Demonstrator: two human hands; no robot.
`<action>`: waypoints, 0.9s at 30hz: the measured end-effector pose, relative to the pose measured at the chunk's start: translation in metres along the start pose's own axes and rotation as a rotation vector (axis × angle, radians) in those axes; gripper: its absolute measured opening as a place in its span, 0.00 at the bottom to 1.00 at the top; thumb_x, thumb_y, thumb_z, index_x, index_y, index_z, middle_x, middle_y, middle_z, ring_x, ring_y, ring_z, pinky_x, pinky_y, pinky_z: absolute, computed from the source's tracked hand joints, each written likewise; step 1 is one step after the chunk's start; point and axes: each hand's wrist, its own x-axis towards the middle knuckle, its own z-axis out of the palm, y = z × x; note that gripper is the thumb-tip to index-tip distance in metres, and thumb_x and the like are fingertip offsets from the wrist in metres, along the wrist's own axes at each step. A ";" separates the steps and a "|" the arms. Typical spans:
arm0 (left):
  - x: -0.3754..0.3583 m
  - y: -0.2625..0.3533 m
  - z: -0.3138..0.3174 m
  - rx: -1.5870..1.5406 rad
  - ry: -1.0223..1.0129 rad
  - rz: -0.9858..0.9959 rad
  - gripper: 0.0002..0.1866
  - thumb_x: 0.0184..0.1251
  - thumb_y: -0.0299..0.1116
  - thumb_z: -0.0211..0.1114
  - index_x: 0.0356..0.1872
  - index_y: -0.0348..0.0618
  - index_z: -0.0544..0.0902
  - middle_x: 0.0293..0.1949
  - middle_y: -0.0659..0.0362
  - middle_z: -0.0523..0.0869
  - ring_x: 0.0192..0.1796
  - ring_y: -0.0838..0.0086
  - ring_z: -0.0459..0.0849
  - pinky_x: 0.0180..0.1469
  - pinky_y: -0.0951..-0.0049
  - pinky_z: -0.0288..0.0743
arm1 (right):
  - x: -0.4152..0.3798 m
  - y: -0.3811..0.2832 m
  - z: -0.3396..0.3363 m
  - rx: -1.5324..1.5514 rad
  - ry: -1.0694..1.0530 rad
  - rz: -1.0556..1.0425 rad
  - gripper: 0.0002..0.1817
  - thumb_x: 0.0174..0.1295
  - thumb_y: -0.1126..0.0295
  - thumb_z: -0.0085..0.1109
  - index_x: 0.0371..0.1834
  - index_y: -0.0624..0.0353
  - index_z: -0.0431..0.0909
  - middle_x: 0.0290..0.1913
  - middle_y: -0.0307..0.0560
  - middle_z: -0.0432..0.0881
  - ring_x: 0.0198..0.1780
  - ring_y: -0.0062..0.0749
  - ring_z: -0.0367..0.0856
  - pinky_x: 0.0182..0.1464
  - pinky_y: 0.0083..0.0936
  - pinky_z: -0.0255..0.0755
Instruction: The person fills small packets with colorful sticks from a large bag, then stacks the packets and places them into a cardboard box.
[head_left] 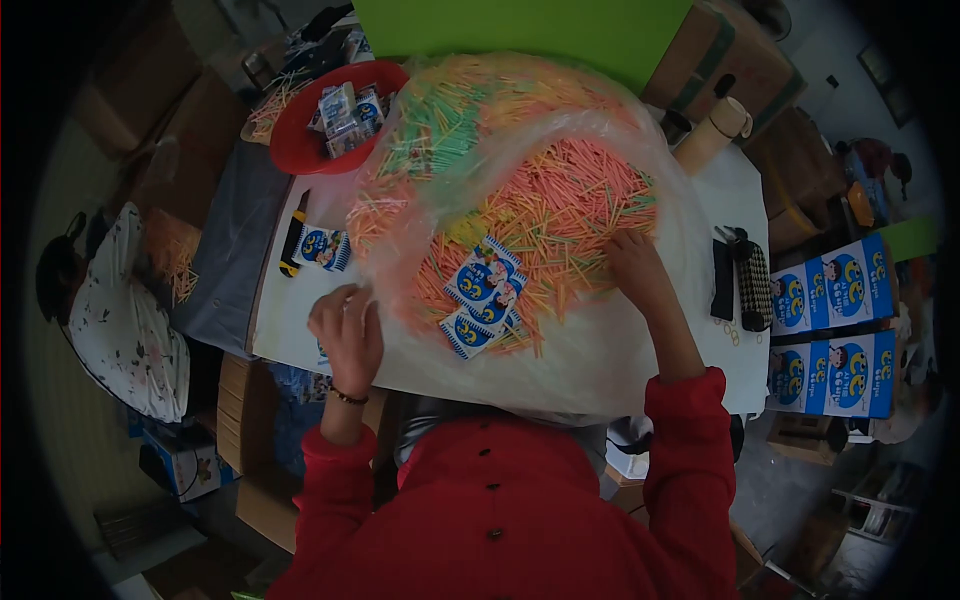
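Observation:
A heap of thin pink, orange, yellow and green sticks (575, 185) lies in a large clear plastic bag (400, 262) spread open on the white table. My right hand (638, 268) reaches into the right edge of the heap, its fingers bunched and pointing down among the sticks; what they pinch, if anything, is hidden. Several blue-and-white printed packets (487, 277) lie on the front of the heap. My left hand (350, 335) hovers at the table's left front, fingers loosely bent and apart, with nothing visible in it. Beyond it lies another packet (321, 249).
A yellow-black utility knife (294, 235) lies left, below a red basin (300, 140) of packets. On the right are a tan bottle (712, 135), a checkered pouch (753, 283) and rubber bands (731, 333). Blue printed boxes (835, 375) stand beside the table.

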 end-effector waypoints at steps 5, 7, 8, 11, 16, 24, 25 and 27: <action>0.027 0.063 0.041 -0.326 -0.205 0.022 0.19 0.53 0.29 0.72 0.48 0.43 0.80 0.46 0.56 0.79 0.51 0.59 0.75 0.53 0.61 0.67 | 0.001 -0.014 -0.003 0.530 -0.011 0.347 0.09 0.58 0.77 0.57 0.42 0.60 0.76 0.47 0.49 0.81 0.56 0.42 0.76 0.54 0.32 0.70; 0.035 0.072 0.064 -0.407 -0.302 -0.116 0.18 0.55 0.34 0.71 0.46 0.43 0.80 0.43 0.55 0.79 0.50 0.58 0.75 0.53 0.59 0.67 | 0.003 -0.039 0.005 1.000 0.143 0.427 0.08 0.61 0.75 0.56 0.43 0.59 0.76 0.47 0.48 0.82 0.58 0.42 0.75 0.57 0.33 0.68; 0.038 0.075 0.075 -0.411 -0.299 -0.115 0.18 0.55 0.34 0.71 0.46 0.43 0.80 0.43 0.55 0.79 0.50 0.58 0.75 0.53 0.59 0.67 | 0.003 -0.049 0.013 1.474 0.306 0.502 0.07 0.64 0.74 0.55 0.45 0.58 0.76 0.47 0.46 0.83 0.60 0.41 0.75 0.60 0.35 0.65; 0.044 0.077 0.095 -0.304 -0.333 -0.141 0.18 0.54 0.38 0.71 0.44 0.43 0.79 0.41 0.54 0.79 0.50 0.56 0.75 0.53 0.59 0.67 | -0.003 -0.062 0.046 0.930 0.330 0.336 0.09 0.66 0.71 0.56 0.48 0.56 0.76 0.46 0.42 0.84 0.62 0.40 0.73 0.67 0.39 0.54; 0.048 0.074 0.103 -0.336 -0.431 -0.175 0.17 0.55 0.40 0.72 0.38 0.41 0.78 0.37 0.54 0.81 0.45 0.55 0.77 0.48 0.58 0.70 | -0.007 -0.065 0.051 0.757 0.246 0.375 0.10 0.67 0.70 0.54 0.50 0.56 0.76 0.47 0.41 0.83 0.60 0.38 0.73 0.68 0.37 0.53; 0.042 0.057 0.101 -1.485 -0.542 -0.998 0.09 0.67 0.32 0.66 0.44 0.39 0.81 0.37 0.62 0.87 0.36 0.77 0.85 0.40 0.74 0.79 | 0.008 -0.063 0.018 1.925 0.454 1.021 0.12 0.73 0.66 0.49 0.51 0.62 0.75 0.45 0.46 0.81 0.45 0.30 0.80 0.49 0.25 0.74; 0.045 0.056 0.099 -1.592 -0.588 -1.054 0.10 0.69 0.31 0.64 0.48 0.42 0.80 0.40 0.62 0.86 0.39 0.79 0.85 0.44 0.74 0.82 | 0.008 -0.056 0.023 2.058 0.395 1.022 0.11 0.73 0.67 0.49 0.50 0.62 0.75 0.44 0.45 0.81 0.45 0.31 0.80 0.49 0.26 0.75; 0.047 0.061 0.094 -1.621 -0.588 -1.110 0.10 0.69 0.31 0.64 0.49 0.42 0.80 0.41 0.62 0.86 0.39 0.78 0.86 0.44 0.73 0.82 | 0.005 -0.049 0.035 2.190 0.336 1.015 0.11 0.73 0.67 0.49 0.50 0.62 0.75 0.43 0.45 0.81 0.44 0.31 0.80 0.48 0.27 0.75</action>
